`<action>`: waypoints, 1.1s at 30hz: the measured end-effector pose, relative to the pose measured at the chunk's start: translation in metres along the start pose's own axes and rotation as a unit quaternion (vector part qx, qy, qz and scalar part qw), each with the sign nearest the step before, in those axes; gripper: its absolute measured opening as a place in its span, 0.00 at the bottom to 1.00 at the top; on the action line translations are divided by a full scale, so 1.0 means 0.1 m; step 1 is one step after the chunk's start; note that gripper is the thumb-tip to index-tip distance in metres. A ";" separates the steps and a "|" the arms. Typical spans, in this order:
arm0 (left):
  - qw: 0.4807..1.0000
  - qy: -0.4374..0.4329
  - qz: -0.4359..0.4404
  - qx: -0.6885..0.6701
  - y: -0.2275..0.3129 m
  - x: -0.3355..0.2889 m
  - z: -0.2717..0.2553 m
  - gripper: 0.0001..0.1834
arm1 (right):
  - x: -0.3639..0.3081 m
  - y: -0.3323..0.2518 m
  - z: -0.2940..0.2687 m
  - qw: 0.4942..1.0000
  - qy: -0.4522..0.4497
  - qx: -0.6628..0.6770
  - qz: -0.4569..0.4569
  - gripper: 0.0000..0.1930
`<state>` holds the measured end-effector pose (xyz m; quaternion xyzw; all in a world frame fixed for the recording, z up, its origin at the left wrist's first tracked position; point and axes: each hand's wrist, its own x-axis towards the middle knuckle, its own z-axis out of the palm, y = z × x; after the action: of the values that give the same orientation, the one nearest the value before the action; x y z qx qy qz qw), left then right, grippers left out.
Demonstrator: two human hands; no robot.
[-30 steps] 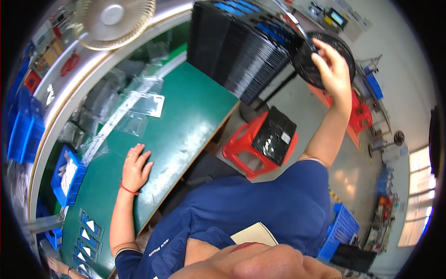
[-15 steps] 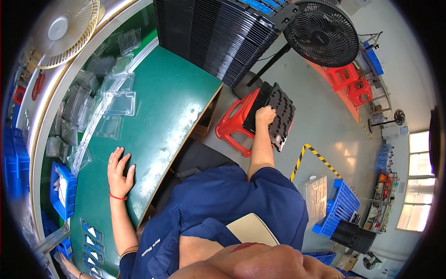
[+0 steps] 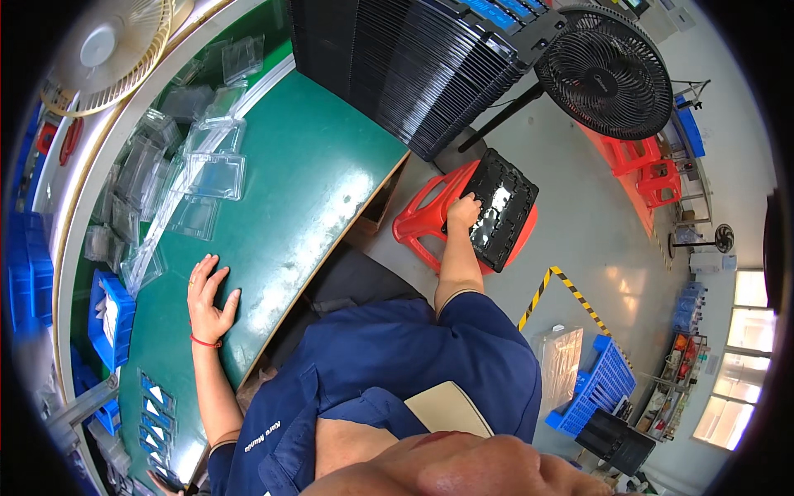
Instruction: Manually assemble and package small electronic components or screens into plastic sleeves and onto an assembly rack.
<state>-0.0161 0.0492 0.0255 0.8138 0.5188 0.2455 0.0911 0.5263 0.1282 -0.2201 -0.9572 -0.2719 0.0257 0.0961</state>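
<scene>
My left hand (image 3: 210, 299) rests on the green tabletop (image 3: 273, 215), fingers spread and holding nothing. To the right, my right hand (image 3: 463, 213) is closed on the near left edge of a black plastic tray (image 3: 506, 207). That tray lies on a red plastic stool (image 3: 423, 217) beside the table, and its surface shines with glare. Whether more than one tray lies there I cannot tell. Beyond my left hand, clear plastic clamshell packs (image 3: 217, 175) lie on the table, several of them heaped along its far left side.
A tall stack of black trays (image 3: 389, 74) stands at the table's far end, next to a black fan (image 3: 604, 74). Small packs with white triangles (image 3: 157, 413) line the near left. A blue bin (image 3: 112, 318) sits at the left edge; a blue crate (image 3: 591, 388) is on the right.
The black tray, tilted and partly off another black piece before, now lies flatter on the stool. My right hand has shifted slightly left and toward me with it. My left hand stays on the table.
</scene>
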 end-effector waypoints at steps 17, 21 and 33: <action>0.997 0.064 -0.005 -0.049 -0.05 -0.13 0.03 0.18 | -2.15 -2.32 -2.38 0.574 -0.172 0.301 -0.742 0.20; 0.994 0.088 -0.025 -0.066 -0.07 -0.20 0.08 0.15 | -2.50 -3.01 -2.06 0.622 -0.028 0.187 -0.760 0.37; 0.762 0.191 -0.252 -0.565 0.05 -0.07 0.25 0.07 | -3.10 -2.34 -1.99 0.545 -0.540 0.407 -0.496 0.36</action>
<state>-0.0022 0.0434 0.0042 0.3910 0.4789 0.6128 0.4922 0.1625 0.1266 0.0206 -0.3343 -0.6641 0.5935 0.3082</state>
